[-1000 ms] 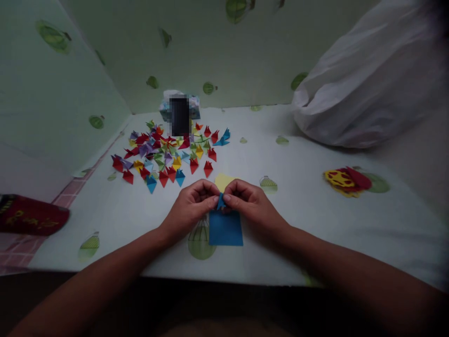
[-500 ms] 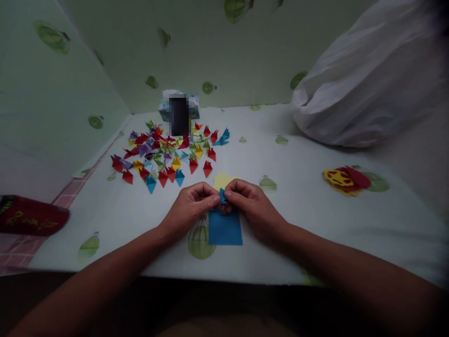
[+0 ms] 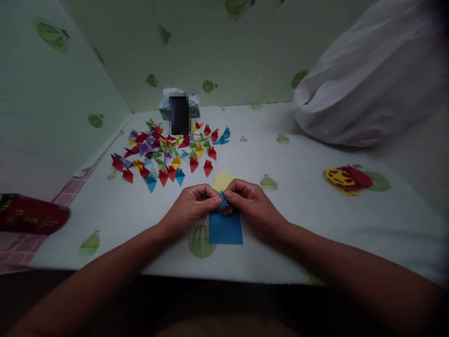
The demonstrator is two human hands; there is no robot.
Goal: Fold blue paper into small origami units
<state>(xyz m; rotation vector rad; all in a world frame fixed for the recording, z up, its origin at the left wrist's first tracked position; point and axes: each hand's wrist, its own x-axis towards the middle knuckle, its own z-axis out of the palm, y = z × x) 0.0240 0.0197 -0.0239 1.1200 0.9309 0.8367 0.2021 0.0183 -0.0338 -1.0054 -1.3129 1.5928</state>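
Between my two hands is a small folded blue paper (image 3: 223,200), pinched from both sides. My left hand (image 3: 196,203) grips its left side with thumb and forefinger, and my right hand (image 3: 247,201) grips its right side. Below the fingers, a flat blue paper sheet (image 3: 226,230) lies on the table, with a yellow paper (image 3: 224,180) just behind my fingertips. Farther back on the left, several small folded paper pieces (image 3: 170,173) in red, blue, yellow, green and purple are spread out. The fingers hide part of the held paper.
A tissue box (image 3: 195,106) stands at the back, a dark pixelated object (image 3: 180,116) before it. On the right are a white plastic bag (image 3: 354,89) and red and yellow cut-outs (image 3: 340,179). A dark red packet (image 3: 35,214) lies at the left edge of the table (image 3: 291,248).
The held blue paper shows at a slightly different angle between my fingertips. Both hands stay in nearly the same place, still pinching.
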